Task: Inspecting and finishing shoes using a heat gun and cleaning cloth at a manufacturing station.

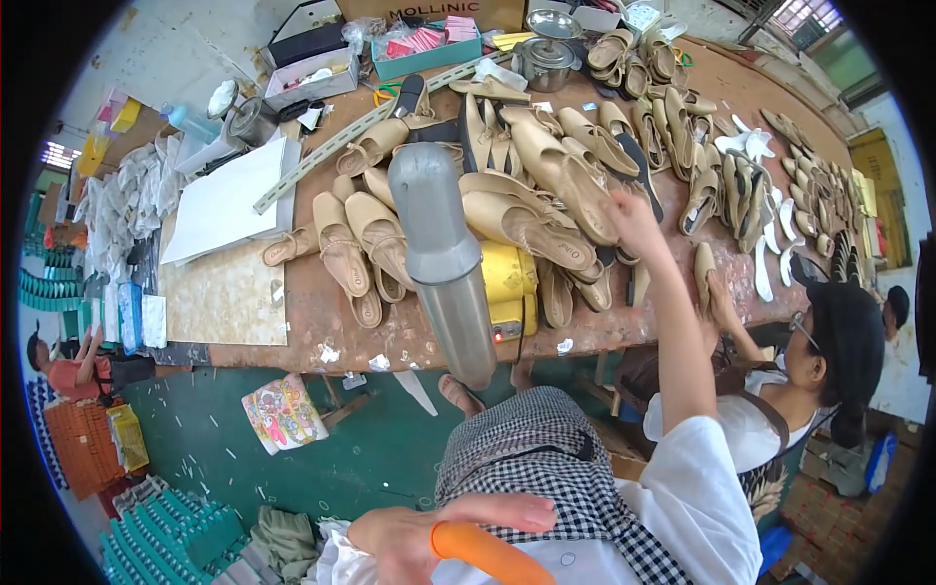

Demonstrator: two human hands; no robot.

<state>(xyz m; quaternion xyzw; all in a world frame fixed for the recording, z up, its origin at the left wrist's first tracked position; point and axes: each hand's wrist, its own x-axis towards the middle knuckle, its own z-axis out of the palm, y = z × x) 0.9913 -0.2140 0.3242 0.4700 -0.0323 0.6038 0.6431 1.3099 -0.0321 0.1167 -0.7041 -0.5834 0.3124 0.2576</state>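
My right hand (634,224) reaches across the table, its fingers closed on one end of a beige slip-on shoe (556,166) at the top of a pile. Low in the view, in front of my body, my left hand (429,541) has its thumb and index finger stretched apart. An orange finger cover (487,554) sits on that index finger, and I see nothing held there. Between the shoes stands a grey metal tube (434,253) on a yellow housing (509,288). To its left lie several beige mules (341,249) with thin bows.
A co-worker (829,361) sits at the right, handling another beige shoe (704,273). White insole-shaped pieces (762,263) and more shoes cover the table's right side. A slotted metal bar (331,151), a white board (239,200) and a teal box (429,58) lie toward the back left.
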